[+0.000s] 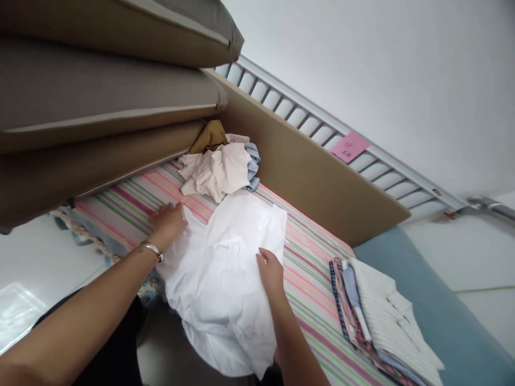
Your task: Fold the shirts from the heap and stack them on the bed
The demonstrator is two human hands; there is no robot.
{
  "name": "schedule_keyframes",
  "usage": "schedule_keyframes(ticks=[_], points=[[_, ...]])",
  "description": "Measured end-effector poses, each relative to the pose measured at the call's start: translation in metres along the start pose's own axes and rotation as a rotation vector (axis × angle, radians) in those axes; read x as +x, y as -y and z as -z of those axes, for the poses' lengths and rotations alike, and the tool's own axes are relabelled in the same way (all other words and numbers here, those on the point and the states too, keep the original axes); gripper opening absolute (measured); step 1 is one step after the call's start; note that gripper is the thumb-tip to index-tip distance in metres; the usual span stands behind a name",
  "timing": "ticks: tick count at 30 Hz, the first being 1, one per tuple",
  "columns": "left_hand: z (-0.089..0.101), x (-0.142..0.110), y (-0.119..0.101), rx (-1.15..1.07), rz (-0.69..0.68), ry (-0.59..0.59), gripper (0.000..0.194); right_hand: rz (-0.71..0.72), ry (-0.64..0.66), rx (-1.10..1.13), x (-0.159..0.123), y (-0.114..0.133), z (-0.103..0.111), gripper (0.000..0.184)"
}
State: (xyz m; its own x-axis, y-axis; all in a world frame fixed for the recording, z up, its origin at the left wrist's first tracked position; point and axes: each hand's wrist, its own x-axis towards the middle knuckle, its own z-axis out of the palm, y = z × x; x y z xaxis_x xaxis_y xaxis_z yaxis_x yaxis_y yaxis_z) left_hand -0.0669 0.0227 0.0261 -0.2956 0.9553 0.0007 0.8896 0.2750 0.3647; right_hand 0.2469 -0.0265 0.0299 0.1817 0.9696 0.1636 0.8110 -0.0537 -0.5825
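Observation:
A white shirt [225, 257] lies spread on a striped cloth [309, 268] and hangs over its near edge. My left hand [168, 224], with a silver bracelet at the wrist, lies on the shirt's upper left edge, fingers bent over the fabric. My right hand [270, 271] rests on the shirt's right side, its fingers pinching a fold of the white fabric. Both forearms reach in from below.
A heap of crumpled white, tan and light blue clothes [219, 163] sits at the far end. A stack of folded shirts [382, 316] lies to the right. Stacked brown cushions [100, 91] loom at upper left. A beige board [314, 177] and white railing [362, 155] run behind.

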Motion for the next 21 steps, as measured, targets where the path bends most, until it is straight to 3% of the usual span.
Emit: schedule_keyframes(ticks=[3,5,8,10,13,17,21], points=[[0.006,-0.015,-0.018,-0.077,-0.102,-0.181,0.045,-0.064,0.027,0.023,0.006,-0.001,0.005,0.035],[0.004,-0.028,-0.034,-0.162,-0.217,-0.058,0.037,-0.047,0.039,0.033,0.002,0.005,0.001,0.035],[-0.008,-0.045,-0.057,-0.207,-0.33,0.27,0.034,0.021,0.023,0.034,-0.017,0.01,-0.002,0.041],[-0.018,-0.05,-0.068,-0.195,-0.36,0.363,0.035,0.081,0.001,-0.003,-0.036,0.003,-0.002,0.046],[-0.028,-0.047,-0.076,-0.173,-0.37,0.416,0.027,0.151,-0.03,-0.124,-0.069,-0.021,-0.003,0.053],[-0.025,-0.032,-0.082,-0.178,-0.389,0.458,0.01,0.196,0.09,-0.232,-0.099,-0.052,-0.011,0.051],[-0.016,-0.035,-0.094,-0.354,-0.496,0.345,0.011,0.09,0.07,-0.061,-0.091,-0.042,-0.002,0.044]])
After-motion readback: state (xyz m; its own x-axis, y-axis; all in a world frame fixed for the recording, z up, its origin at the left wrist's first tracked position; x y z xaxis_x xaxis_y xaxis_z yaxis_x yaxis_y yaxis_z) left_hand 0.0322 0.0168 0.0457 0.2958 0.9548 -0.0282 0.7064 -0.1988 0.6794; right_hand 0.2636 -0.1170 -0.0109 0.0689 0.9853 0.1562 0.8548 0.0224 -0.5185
